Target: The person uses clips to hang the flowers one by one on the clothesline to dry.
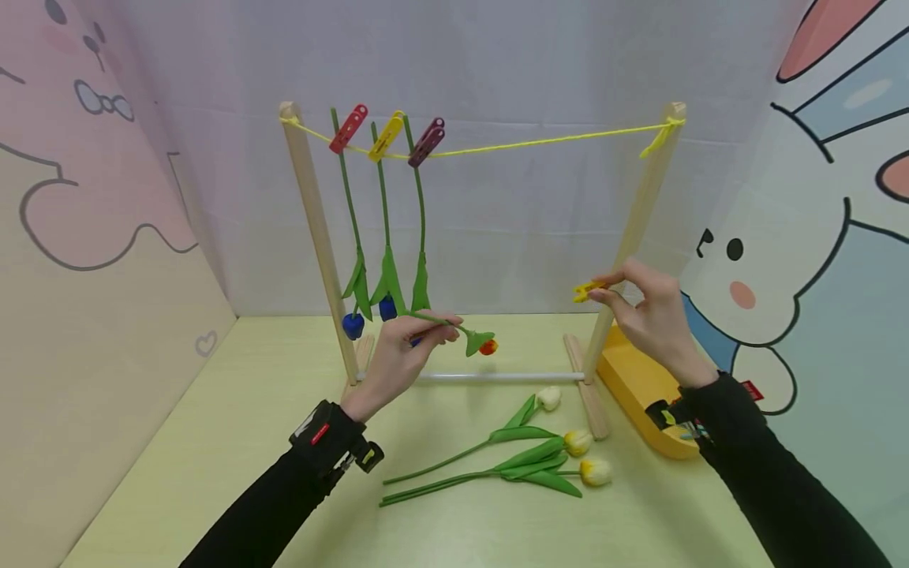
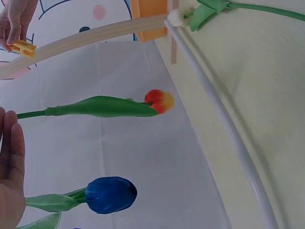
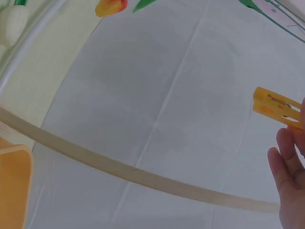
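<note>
Shows at far left a wall panel [image 1: 92, 355] with a pink cartoon figure. Next has a left wooden post [image 1: 316, 229] standing on a pale yellow worktop [image 1: 177, 442], with a yellow cord [image 1: 540, 143] tied near its top. On that cord, close to the post, has three blue tulips hung flower down: one tulip [image 1: 360, 288] under a red clothespin [image 1: 349, 128], another [image 1: 389, 276] under a yellow clothespin [image 1: 387, 136], a third [image 1: 420, 284] under a dark maroon clothespin [image 1: 427, 143], its flower mostly hidden behind the left hand. Holds in the left hand [image 1: 405, 359] a red-and-yellow tulip [image 1: 476, 342], stem pinched in the fingers, flower pointing right, in the air below the cord. Beneath, has a white rod [image 1: 504, 377] running low between the posts and, nearer on the worktop, three whitish tulips [image 1: 595, 472] lying with stems to the left, two just beside each other. Farther right, pinches a loose yellow clothespin [image 1: 587, 292] by one end in the fingers of the right hand [image 1: 656, 323], well below the cord and overlapping the right wooden post [image 1: 645, 201] in the head view. Beside that post, has an orange-yellow bin [image 1: 632, 386]; at far right, a rabbit panel [image 1: 852, 315].
</note>
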The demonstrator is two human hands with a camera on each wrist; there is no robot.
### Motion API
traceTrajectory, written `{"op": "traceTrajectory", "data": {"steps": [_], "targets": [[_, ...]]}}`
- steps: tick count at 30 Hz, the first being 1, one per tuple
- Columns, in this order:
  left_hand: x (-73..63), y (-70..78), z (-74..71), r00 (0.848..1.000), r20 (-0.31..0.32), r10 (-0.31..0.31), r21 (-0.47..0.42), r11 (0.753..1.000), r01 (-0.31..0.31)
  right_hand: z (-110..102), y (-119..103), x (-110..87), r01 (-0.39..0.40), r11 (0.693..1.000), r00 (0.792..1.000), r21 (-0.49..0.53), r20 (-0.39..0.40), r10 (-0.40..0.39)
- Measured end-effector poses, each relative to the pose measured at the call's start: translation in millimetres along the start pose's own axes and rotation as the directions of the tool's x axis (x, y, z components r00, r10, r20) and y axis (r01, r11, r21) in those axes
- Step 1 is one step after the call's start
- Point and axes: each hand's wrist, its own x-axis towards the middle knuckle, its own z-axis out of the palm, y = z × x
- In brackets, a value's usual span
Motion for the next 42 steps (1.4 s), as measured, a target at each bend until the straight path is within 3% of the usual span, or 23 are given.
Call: {"op": "traceTrajectory", "data": {"steps": [3,9,19,27,42], "targets": [[9.3,-0.3,-1.2,1.000,-0.021,0.018,0.034,0.999,-0.017,2,-5,13.1,0.026,0.999,1.000,0.028,0.001,-0.026],[25.9,1.3,-3.9,0.999,-0.047,-0.004,0.084,0.996,0.008,8,-12,37.7,0.067,0.997,0.998,0.029,-0.004,-0.067],[52.3,6.9,-7.9,0.997,-0.016,-0.071,0.127,0.989,0.072,15,-25,80.4,0.157,0.988,0.986,-0.010,-0.054,-0.157],[75.9,10.7,-8.7,0.995,-0.024,-0.098,0.124,0.987,0.100,21,-38,115.8,0.229,0.973,0.966,0.023,-0.133,-0.224],[114.8,20.2,-11.4,0.989,-0.066,-0.132,0.144,0.979,0.141,34,-54,162.7,0.233,0.972,0.967,0.036,-0.109,-0.228]]}}
